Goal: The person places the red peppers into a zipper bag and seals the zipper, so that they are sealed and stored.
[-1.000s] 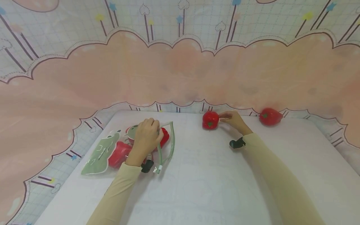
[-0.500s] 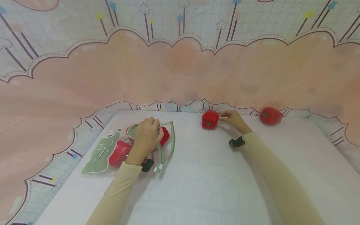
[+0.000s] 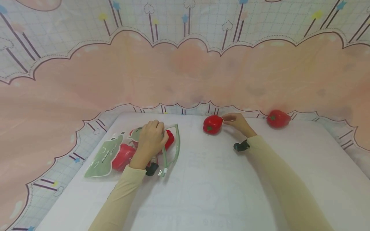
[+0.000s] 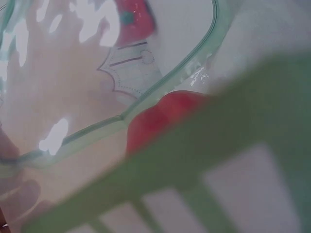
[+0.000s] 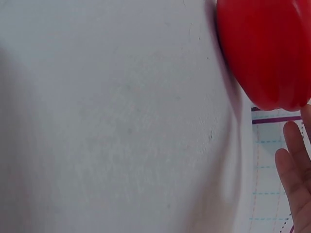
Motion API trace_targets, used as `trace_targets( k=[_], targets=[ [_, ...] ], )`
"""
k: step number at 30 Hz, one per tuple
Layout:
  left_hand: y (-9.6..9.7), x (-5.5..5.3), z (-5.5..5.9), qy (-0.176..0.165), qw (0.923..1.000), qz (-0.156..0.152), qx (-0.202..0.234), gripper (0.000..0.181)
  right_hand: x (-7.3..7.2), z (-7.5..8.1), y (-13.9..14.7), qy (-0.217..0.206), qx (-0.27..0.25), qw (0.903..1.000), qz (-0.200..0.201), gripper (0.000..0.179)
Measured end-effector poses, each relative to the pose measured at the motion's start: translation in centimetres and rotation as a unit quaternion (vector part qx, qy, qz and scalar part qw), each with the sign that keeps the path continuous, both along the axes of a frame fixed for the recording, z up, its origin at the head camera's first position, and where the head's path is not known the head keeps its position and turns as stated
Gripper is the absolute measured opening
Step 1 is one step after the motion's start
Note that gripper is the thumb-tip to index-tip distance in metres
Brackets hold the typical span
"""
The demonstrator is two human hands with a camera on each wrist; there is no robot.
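The background is filled by a cloth backdrop (image 3: 185,77) printed with peach, cloud-edged shapes, stars and a pale grid. In front of it a white worktop (image 3: 202,192) is spread. Across it two pale yellow sleeves (image 3: 286,179) are stretched. On the left side, a clear bag (image 3: 105,155) printed with a green character is laid, and its mouth is bordered by a green strip (image 3: 178,141).

The bag is gripped near that mouth by the left hand (image 3: 151,139), whose fingers are curled at the plastic. By the right hand (image 3: 239,124), nothing is grasped: in the right wrist view its fingers (image 5: 287,170) are held fairly straight, and the end of a red pepper (image 3: 212,125) is touched by a fingertip. That pepper is rested on the worktop between the bag and the right hand, its green stem turned towards the viewer.

Another red pepper (image 3: 278,119) is placed near the far edge, right of the right hand. Inside the bag, a bagged pepper (image 3: 123,157) is partly covered by the print. At each wrist a small black device (image 3: 241,146) is worn.
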State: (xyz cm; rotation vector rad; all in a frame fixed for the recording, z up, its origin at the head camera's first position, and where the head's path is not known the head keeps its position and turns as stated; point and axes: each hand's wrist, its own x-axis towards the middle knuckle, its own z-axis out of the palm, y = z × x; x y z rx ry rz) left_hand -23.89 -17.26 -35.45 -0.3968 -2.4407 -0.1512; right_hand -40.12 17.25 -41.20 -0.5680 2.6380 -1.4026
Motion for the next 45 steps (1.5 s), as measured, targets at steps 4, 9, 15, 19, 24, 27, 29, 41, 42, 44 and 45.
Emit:
trace_targets(
  k=[4,9,15,19,24,27,29,41,42,44,45],
  targets=[
    [-0.1,-0.1,-0.1,-0.002,1.0000,0.001,0.001,0.013,0.3,0.3,-0.4,0.005,0.022,0.9997,-0.008,0.036],
    [-0.1,-0.1,-0.2,-0.003,1.0000,0.003,0.002,0.013,0.0,-0.1,-0.6,0.016,0.025,0.9994,-0.016,0.030],
    [0.0,0.0,-0.2,0.007,1.0000,-0.001,0.001,0.014,0.1,-0.2,-0.7,-0.001,0.023,0.9996,-0.014,0.029],
    [0.0,0.0,-0.1,0.009,0.9999,-0.004,0.001,0.014,0.2,-0.3,-0.7,-0.009,0.014,0.9999,0.000,0.032],
    [0.0,0.0,-0.1,0.010,0.9999,-0.003,-0.001,0.013,0.2,-0.3,-0.8,-0.011,-0.006,0.9998,0.015,0.033],
    [0.0,0.0,-0.1,0.007,1.0000,0.000,-0.002,0.013,0.3,-0.3,-0.8,-0.014,-0.016,0.9996,0.019,0.033],
    [0.0,0.0,-0.1,0.004,1.0000,0.002,-0.002,0.012,0.3,-0.2,-0.9,-0.015,-0.020,0.9995,0.020,0.034],
    [-0.1,-0.1,-0.1,0.000,1.0000,0.003,0.001,0.011,0.3,-0.1,-1.4,-0.029,-0.006,0.9991,0.031,0.048],
    [-0.1,-0.1,-0.1,0.001,1.0000,0.003,0.001,0.012,0.3,-0.1,-1.5,-0.031,-0.001,0.9990,0.032,0.049],
    [-0.1,-0.2,-0.1,0.002,1.0000,0.002,0.001,0.011,0.2,-0.1,-1.6,-0.033,0.012,0.9988,0.034,0.052],
    [-0.1,-0.2,-0.1,0.002,1.0000,0.002,0.001,0.011,0.2,-0.2,-1.6,-0.035,0.015,0.9987,0.035,0.053]
  ],
)
